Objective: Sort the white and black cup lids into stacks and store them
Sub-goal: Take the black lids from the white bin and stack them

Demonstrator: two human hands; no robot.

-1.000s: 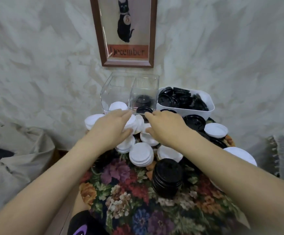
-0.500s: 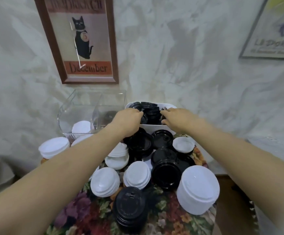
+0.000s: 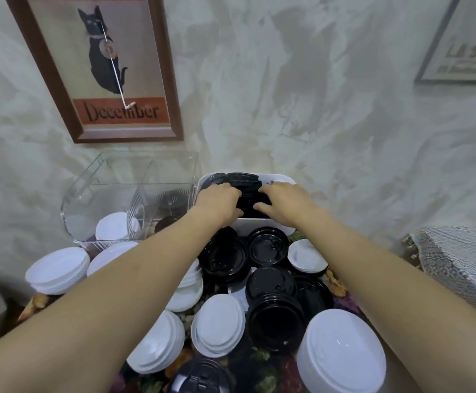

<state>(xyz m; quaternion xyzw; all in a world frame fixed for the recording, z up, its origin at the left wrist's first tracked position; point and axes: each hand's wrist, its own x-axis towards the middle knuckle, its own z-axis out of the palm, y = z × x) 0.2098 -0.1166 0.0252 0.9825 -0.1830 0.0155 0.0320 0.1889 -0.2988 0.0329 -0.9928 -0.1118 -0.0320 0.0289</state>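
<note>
Little open room is left on the surface (image 3: 259,360): stacks of white lids (image 3: 219,324) and a black stack (image 3: 273,307) are crowded up to its near and left edges. At the far edge, by the wall (image 3: 287,109), a clear container (image 3: 95,194) is set just left of a white bin (image 3: 262,226). Both hands are held inside the bin. The left hand (image 3: 219,201) and the right hand (image 3: 282,199) are narrowly curled, fingers bent down around the black lids (image 3: 243,181) heaped there, which are gripped between and under them.
</note>
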